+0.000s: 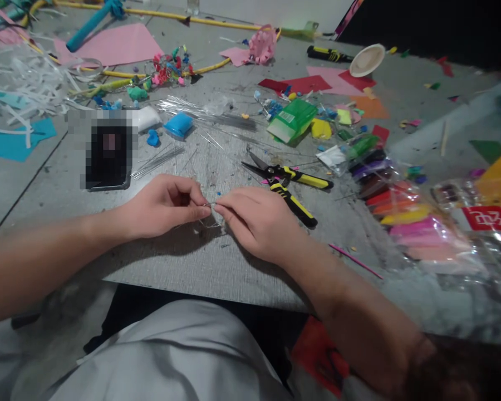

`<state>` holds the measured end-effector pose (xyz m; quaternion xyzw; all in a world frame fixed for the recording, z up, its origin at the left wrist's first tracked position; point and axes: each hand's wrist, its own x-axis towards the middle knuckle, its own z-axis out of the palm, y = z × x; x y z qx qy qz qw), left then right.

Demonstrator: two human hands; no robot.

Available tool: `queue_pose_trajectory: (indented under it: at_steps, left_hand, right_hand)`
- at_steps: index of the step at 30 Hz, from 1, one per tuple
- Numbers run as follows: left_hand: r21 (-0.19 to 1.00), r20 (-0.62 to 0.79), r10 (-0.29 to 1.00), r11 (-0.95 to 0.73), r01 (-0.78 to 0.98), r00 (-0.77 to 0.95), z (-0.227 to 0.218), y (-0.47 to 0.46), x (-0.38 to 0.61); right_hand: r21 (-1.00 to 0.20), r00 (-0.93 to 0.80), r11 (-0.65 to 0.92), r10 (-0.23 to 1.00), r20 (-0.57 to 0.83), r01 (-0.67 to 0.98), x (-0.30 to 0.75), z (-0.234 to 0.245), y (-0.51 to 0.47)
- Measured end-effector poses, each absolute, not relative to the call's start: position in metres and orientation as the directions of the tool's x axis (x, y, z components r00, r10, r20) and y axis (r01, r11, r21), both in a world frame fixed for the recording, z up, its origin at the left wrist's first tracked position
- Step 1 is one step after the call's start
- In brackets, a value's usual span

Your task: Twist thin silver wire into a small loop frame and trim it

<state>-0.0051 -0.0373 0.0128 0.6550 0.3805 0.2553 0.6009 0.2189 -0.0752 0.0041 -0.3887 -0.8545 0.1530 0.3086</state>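
Note:
My left hand (167, 205) and my right hand (256, 221) meet over the grey board (200, 262) in front of me. Both pinch a thin silver wire (211, 214) between thumb and fingertips, and a small bent loop of it hangs just below the fingers. A tiny blue bead (218, 194) lies on the board right behind the fingertips. Black-and-yellow cutters (290, 186) lie open on the board just past my right hand.
A phone (108, 156) lies at the left, with a bundle of straight wires (200, 114) and blue clay (178, 125) behind it. Packs of coloured clay (396, 209) line the right. A green box (292, 120), paper scraps, a pink stick (354, 260) and a paper cup (367, 59) lie about.

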Motion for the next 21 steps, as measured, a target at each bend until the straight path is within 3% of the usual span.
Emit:
queue_pose_trajectory:
  at_steps: [2,5,7,9,13,16,21]
  left_hand:
    - [0.982,-0.080,0.787,-0.041,0.182,0.612,0.014,-0.036,-0.007]
    - [0.981,0.023,0.752,-0.143,0.130,0.659,0.016,-0.034,-0.010]
    - [0.970,0.062,0.726,-0.206,0.130,0.685,0.017,-0.033,-0.011]
    - [0.961,0.064,0.711,-0.234,0.149,0.701,0.016,-0.033,-0.012]
    - [0.981,0.016,0.757,-0.138,0.135,0.653,0.011,-0.033,-0.011]
    - [0.991,-0.039,0.808,-0.044,0.127,0.588,0.008,-0.034,-0.008]
    - [0.991,-0.097,0.821,0.026,0.133,0.563,0.006,-0.034,-0.005]
  right_hand:
    - [-0.726,-0.440,0.508,0.843,0.310,0.463,0.218,0.006,-0.074]
    - [-0.983,-0.436,0.084,0.900,0.004,0.165,0.216,0.006,-0.069]
    - [-0.984,-0.512,-0.176,0.846,-0.148,-0.006,0.215,0.004,-0.067]
    - [-0.945,-0.562,-0.314,0.799,-0.211,-0.091,0.215,0.001,-0.065]
    - [-0.954,-0.464,-0.267,0.868,-0.177,-0.135,0.214,-0.002,-0.065]
    - [-0.981,-0.371,-0.179,0.918,-0.138,-0.078,0.212,-0.002,-0.067]
    - [-0.986,-0.281,-0.167,0.946,-0.160,0.000,0.209,-0.003,-0.069]
